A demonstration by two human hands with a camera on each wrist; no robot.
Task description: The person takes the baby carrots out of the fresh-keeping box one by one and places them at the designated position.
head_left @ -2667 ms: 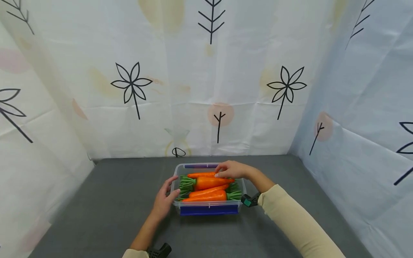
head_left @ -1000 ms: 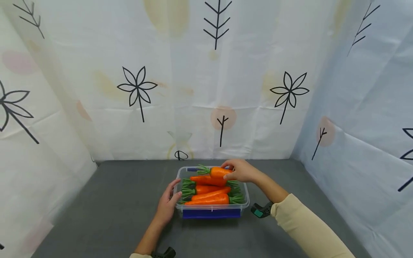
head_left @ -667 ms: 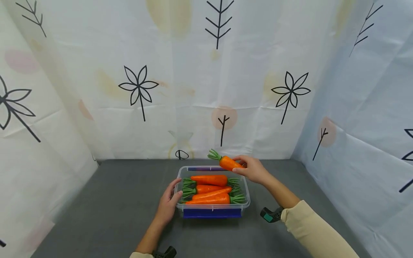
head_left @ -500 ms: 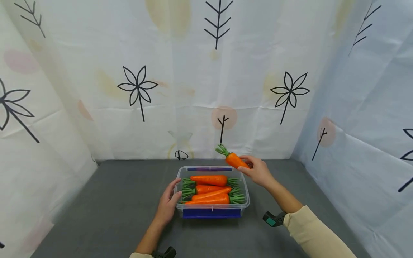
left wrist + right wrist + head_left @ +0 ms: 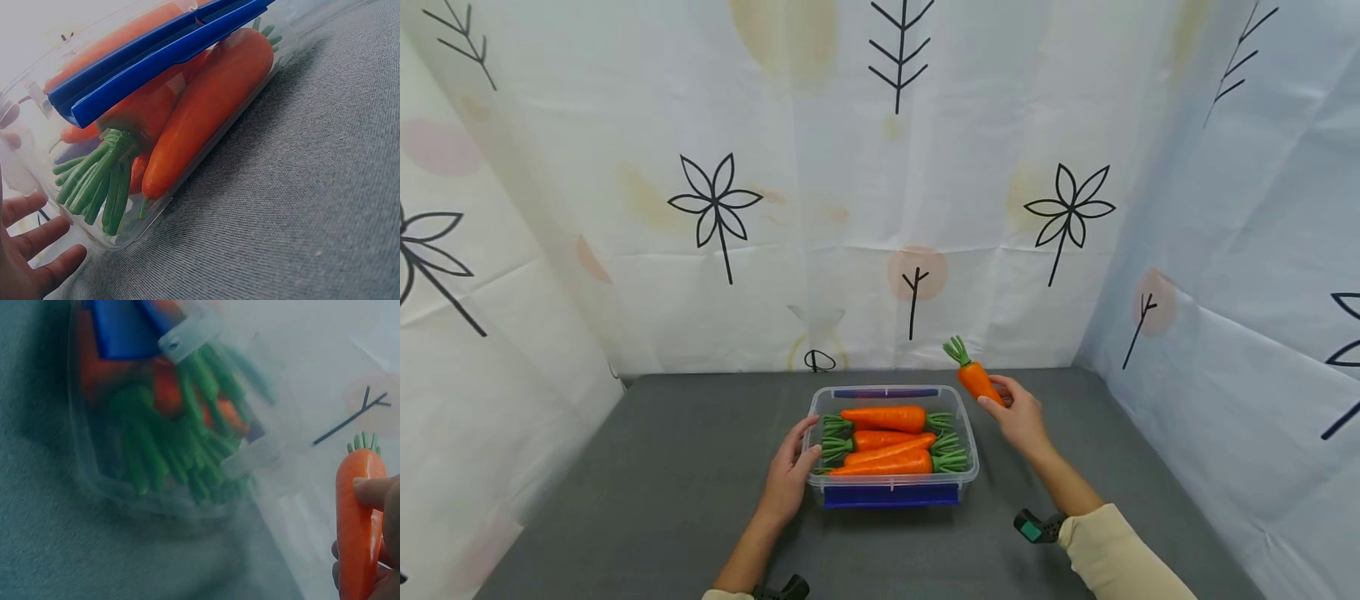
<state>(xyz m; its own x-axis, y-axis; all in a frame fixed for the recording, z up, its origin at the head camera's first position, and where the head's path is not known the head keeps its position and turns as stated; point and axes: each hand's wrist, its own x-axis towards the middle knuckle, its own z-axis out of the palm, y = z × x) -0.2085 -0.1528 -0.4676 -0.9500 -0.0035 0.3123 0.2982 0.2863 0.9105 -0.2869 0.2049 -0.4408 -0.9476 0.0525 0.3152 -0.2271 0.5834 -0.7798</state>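
Out over the right rear corner of the plastic box, my right hand (image 5: 1022, 423) grips an orange carrot (image 5: 975, 379), its green stubby top tilted up and left. The right wrist view shows the thumb pressed on the carrot (image 5: 357, 519) with fingers behind it. My left hand (image 5: 787, 475) lies against the left side of the clear box (image 5: 972, 450). Its fingers (image 5: 47, 237) look spread and fairly straight beside the box corner in the left wrist view. Several more carrots (image 5: 886, 418) lie crosswise inside, their green tops at either end.
Blue latches sit on the box's front (image 5: 891, 497) and back. A grey cloth-covered table (image 5: 700, 492) spreads around it. Patterned white curtains (image 5: 820, 208) close off the back and both sides.
My right hand has lifted a carrot from the top of the pile and carried it up, then right, turning it more upright. The left hand has stayed at the box's left side.
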